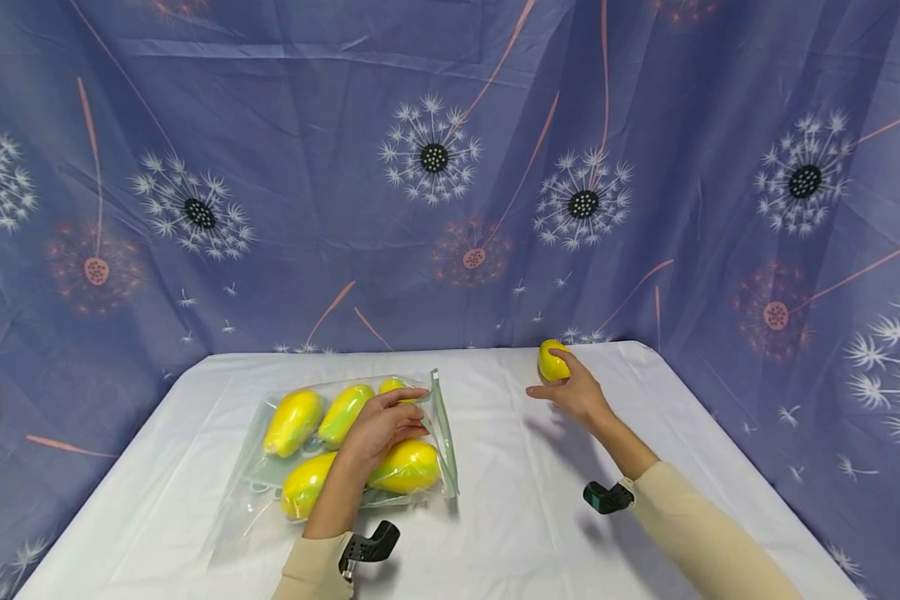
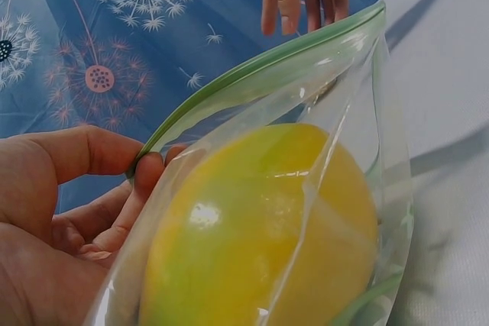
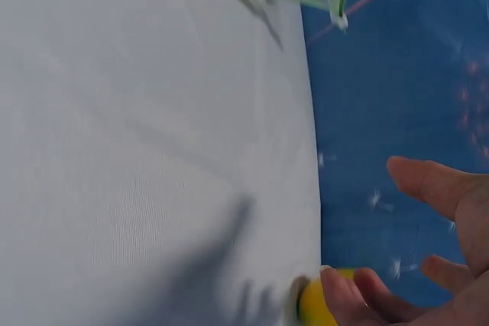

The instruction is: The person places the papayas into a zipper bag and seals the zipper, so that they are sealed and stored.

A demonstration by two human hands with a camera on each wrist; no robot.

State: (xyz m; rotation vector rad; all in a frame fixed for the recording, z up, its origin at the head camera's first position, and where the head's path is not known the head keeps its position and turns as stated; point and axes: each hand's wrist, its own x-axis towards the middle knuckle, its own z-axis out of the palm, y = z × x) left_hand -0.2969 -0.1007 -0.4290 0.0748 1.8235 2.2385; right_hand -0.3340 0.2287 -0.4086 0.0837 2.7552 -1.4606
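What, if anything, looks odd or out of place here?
One fruit sits stray near the far edge of the table, by the right hand, outside the bag holding the others. Nothing looks spilled or damaged.

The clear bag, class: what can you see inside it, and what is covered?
Five yellow-green fruits show inside the clear bag. The left hand and forearm cover parts of some; whatever lies directly behind them cannot be seen.

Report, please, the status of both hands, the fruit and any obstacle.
Left hand pinches bag rim, yellow fruits inside. Right hand beside lone fruit, fingers spread, contact unclear. No obstacle visible between, hands aside.
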